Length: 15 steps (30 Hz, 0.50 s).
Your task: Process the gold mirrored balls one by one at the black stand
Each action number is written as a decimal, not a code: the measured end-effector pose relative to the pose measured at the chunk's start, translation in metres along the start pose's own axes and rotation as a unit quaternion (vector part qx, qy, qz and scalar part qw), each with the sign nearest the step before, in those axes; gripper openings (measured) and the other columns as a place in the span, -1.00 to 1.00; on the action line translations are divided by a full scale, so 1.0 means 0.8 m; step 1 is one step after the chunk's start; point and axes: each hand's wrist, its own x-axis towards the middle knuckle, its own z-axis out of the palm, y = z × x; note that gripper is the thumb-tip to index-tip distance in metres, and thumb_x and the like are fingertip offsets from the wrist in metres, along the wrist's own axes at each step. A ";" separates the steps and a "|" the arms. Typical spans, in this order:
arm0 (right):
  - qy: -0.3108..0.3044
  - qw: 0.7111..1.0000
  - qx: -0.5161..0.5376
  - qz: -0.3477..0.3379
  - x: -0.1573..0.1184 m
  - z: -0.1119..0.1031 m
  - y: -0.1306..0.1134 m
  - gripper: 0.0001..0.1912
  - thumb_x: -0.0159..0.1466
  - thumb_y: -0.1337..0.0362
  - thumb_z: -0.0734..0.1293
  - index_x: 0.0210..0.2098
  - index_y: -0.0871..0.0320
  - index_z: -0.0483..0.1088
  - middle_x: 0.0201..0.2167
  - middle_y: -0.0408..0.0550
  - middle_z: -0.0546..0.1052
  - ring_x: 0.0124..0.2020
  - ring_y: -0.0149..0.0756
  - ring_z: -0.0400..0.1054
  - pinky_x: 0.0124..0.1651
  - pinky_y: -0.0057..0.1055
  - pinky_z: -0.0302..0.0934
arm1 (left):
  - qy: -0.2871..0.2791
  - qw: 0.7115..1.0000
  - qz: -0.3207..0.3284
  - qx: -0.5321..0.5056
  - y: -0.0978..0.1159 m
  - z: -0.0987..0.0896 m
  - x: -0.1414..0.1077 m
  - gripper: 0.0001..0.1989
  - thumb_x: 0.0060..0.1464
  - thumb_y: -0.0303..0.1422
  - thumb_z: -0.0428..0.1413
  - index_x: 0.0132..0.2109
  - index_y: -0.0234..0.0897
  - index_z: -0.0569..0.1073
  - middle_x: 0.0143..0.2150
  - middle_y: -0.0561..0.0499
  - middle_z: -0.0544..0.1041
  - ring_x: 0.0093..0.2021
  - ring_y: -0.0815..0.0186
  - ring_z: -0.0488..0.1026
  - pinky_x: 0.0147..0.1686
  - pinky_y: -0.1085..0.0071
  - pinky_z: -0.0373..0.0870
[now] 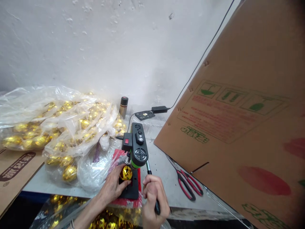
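A small black bench drill press [139, 144] with a red switch and a green ring stands on the table. Below its head, on the black base, my left hand [115, 183] holds a shiny gold faceted ball [126, 173] between thumb and fingers. My right hand [154, 200] is wrapped round the black-gripped lever [157, 206] at the machine's right side. The drill tip is hidden, so contact with the ball cannot be made out.
Clear bags of gold balls [71, 124] lie at left, beside a flat carton [16, 175]. Red-black scissors [188, 184] rest right of the machine, near a large cardboard box [238, 127]. A bottle [123, 107] and power adapter [159, 109] sit behind. More gold balls [107, 219] lie below the table edge.
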 end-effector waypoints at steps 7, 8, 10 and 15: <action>-0.004 1.000 -0.009 -0.008 -0.001 -0.001 0.001 -0.63 0.52 0.40 0.20 -0.45 0.09 0.32 -0.55 -0.20 0.29 -0.44 -0.36 0.35 -0.37 -0.43 0.23 | 0.006 0.999 0.026 0.026 0.000 0.000 -0.004 -0.42 0.14 -0.31 0.29 0.30 -0.18 0.47 0.24 -0.30 0.60 0.24 -0.18 0.55 0.25 -0.16 0.51; -0.002 1.000 -0.010 -0.010 -0.001 -0.001 0.000 -0.62 0.52 0.40 0.20 -0.45 0.09 0.32 -0.55 -0.20 0.29 -0.44 -0.36 0.36 -0.37 -0.44 0.23 | 0.002 0.999 0.034 0.031 0.001 0.003 -0.003 -0.42 0.12 -0.32 0.29 0.30 -0.19 0.47 0.24 -0.30 0.59 0.24 -0.19 0.55 0.25 -0.17 0.51; -0.002 1.000 -0.009 -0.011 0.001 -0.001 -0.002 -0.62 0.52 0.40 0.20 -0.45 0.09 0.31 -0.54 -0.20 0.30 -0.44 -0.38 0.36 -0.38 -0.45 0.23 | 0.005 0.998 0.039 0.043 0.003 0.009 -0.001 -0.41 0.09 -0.35 0.30 0.28 -0.19 0.49 0.24 -0.29 0.58 0.24 -0.20 0.53 0.25 -0.18 0.50; -0.014 1.000 -0.015 -0.012 0.003 -0.003 -0.005 -0.63 0.53 0.39 0.19 -0.43 0.09 0.34 -0.52 -0.20 0.35 -0.45 -0.39 0.36 -0.35 -0.44 0.25 | 0.026 0.999 0.032 0.033 -0.003 0.020 -0.003 -0.44 0.13 -0.27 0.32 0.27 -0.15 0.49 0.18 -0.23 0.61 0.18 -0.15 0.55 0.21 -0.15 0.50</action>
